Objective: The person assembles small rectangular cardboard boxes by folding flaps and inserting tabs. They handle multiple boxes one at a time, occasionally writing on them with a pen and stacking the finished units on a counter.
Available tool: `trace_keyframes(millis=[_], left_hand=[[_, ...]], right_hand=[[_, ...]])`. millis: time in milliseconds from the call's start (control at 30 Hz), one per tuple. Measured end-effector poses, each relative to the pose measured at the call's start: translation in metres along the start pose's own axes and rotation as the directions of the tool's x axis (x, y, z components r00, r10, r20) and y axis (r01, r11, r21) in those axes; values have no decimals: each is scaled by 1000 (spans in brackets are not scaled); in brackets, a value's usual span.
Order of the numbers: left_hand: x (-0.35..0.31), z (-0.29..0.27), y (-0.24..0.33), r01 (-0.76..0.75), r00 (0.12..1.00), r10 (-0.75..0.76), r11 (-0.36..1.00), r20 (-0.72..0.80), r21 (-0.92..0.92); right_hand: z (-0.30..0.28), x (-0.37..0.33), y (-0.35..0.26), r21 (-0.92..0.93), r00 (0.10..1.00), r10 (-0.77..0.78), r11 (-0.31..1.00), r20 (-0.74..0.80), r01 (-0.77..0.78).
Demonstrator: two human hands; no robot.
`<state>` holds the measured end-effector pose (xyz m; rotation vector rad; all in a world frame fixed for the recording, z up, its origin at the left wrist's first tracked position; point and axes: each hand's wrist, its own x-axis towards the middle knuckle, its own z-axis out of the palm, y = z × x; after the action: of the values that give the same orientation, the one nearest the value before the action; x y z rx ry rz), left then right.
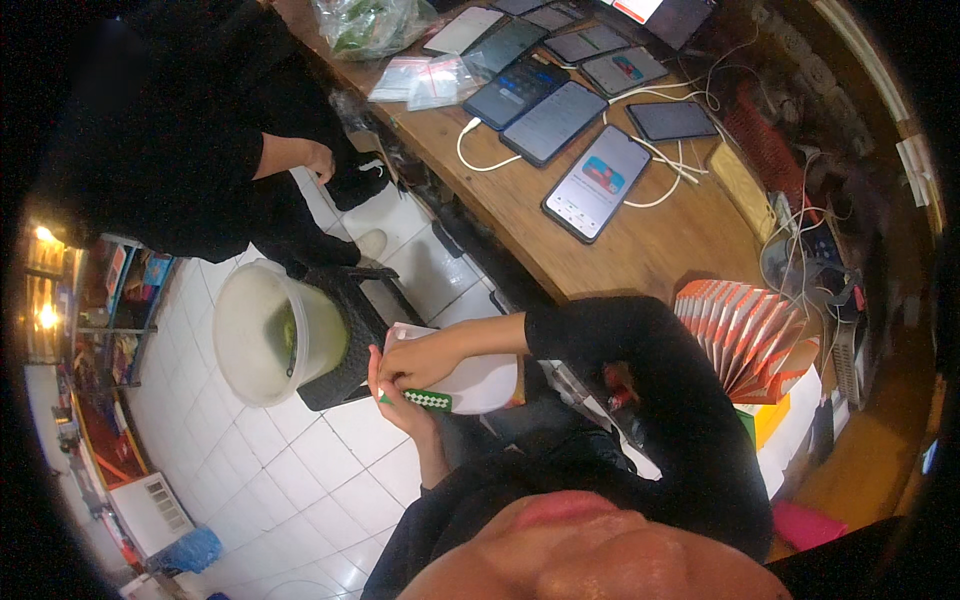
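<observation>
My left hand [408, 412] is raised over my lap, its fingers curled round a narrow green-and-white checkered piece [428, 400] that lies across the palm. One finger points up. Reaching in from the right, my right hand [420, 360] bends down against the left one with its fingers closed. What it pinches, if anything, is hidden. Beneath both hands a white flat board [485, 385] rests over my lap. A translucent round bucket [235, 345] with something green inside stands just left of my hands, on a black stool [345, 375].
A wooden table [640, 255] at the upper right bears several phones [597, 185], white cables [670, 165] and small clear plastic bags [430, 82]. Fanned orange-and-white cards [740, 335] stand right of my arm. Another person in black [180, 150] stands at the upper left.
</observation>
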<state>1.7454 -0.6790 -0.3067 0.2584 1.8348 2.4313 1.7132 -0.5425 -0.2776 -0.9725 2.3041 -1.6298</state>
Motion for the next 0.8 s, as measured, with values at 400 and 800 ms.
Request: trace_keyframes(millis=[400,800], left_hand=[[-45,-26,3,-54,998,58,926,0,373],[-213,-92,74,-32,962,141,909,-234,416]], right_hand=[[-22,-11,-28,-293,972,-233,931,-21,216],[-34,-26,18,-753,943,-139,641,-303,-148]])
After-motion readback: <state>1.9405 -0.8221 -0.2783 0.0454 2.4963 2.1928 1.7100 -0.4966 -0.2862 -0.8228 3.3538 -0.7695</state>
